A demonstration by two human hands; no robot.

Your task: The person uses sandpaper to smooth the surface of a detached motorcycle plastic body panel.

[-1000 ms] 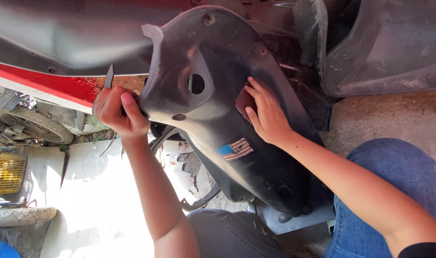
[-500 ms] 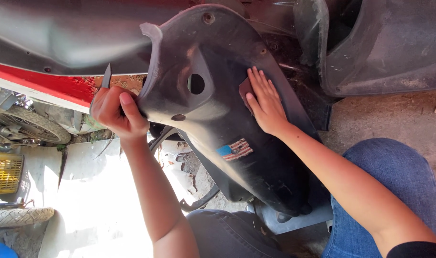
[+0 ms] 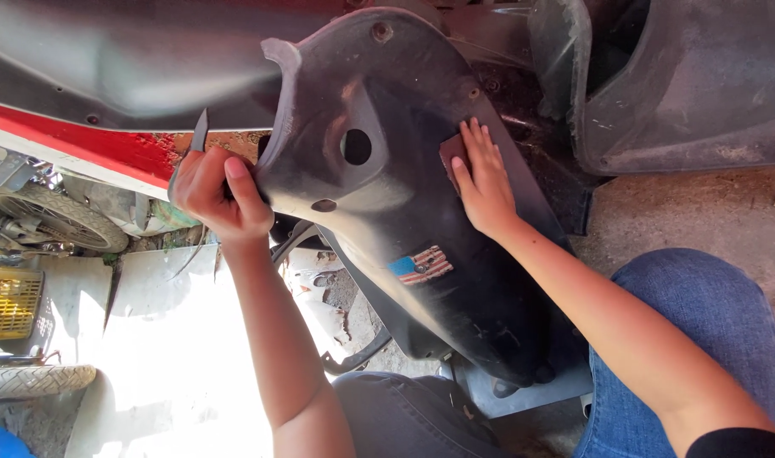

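The large dusty black plastic scooter body panel (image 3: 404, 220) fills the middle of the view, its long axis running from about 11 o'clock down to 5 o'clock, with a round hole near its upper part and a small striped sticker (image 3: 421, 265) lower down. The right hand (image 3: 482, 182) lies flat on the panel's 2 o'clock side, fingers together and pressing a small brown sanding pad (image 3: 452, 151) against the surface. The left hand (image 3: 218, 193) sits at 9 o'clock, closed around the panel's edge, with a thin grey metal blade-like piece (image 3: 201, 131) rising from the fist; how it is held is hidden. Beyond, a red scooter body strip (image 3: 82, 144) runs at 10 o'clock, and the blue-jeaned knee (image 3: 701, 331) sits at 4 o'clock. The panel's lower end is partly hidden.
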